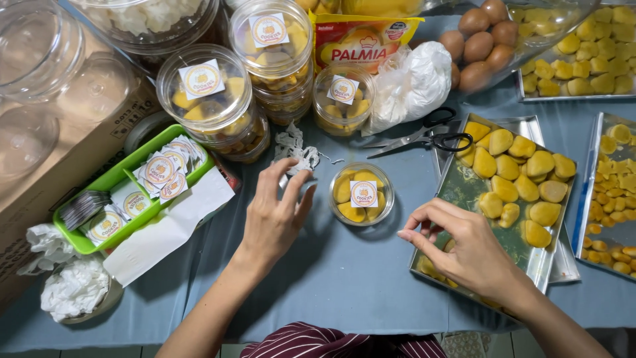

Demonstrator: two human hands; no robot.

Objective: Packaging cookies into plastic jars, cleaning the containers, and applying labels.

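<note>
A small round clear tub [362, 193] with a labelled lid sits on the surface [344, 278] between the two hands, filled with yellow crescent cookies. The left hand [275, 215] rests just beside it, fingers [286, 182] loosely spread and touching a scrap of white paper lace [295, 151]. The right hand [464, 248] hovers over the near corner of a metal baking tray [464, 192] of golden cookies [517, 179], fingers curled narrow; whether they pinch a cookie I cannot tell. The surface wears a blue-grey cloth, crowded with stacked cookie tubs [212, 99], scissors [424, 138], brown eggs [480, 40] and a green tray [126, 174] of round stickers. More trays at the right are cut off by the edge.
</note>
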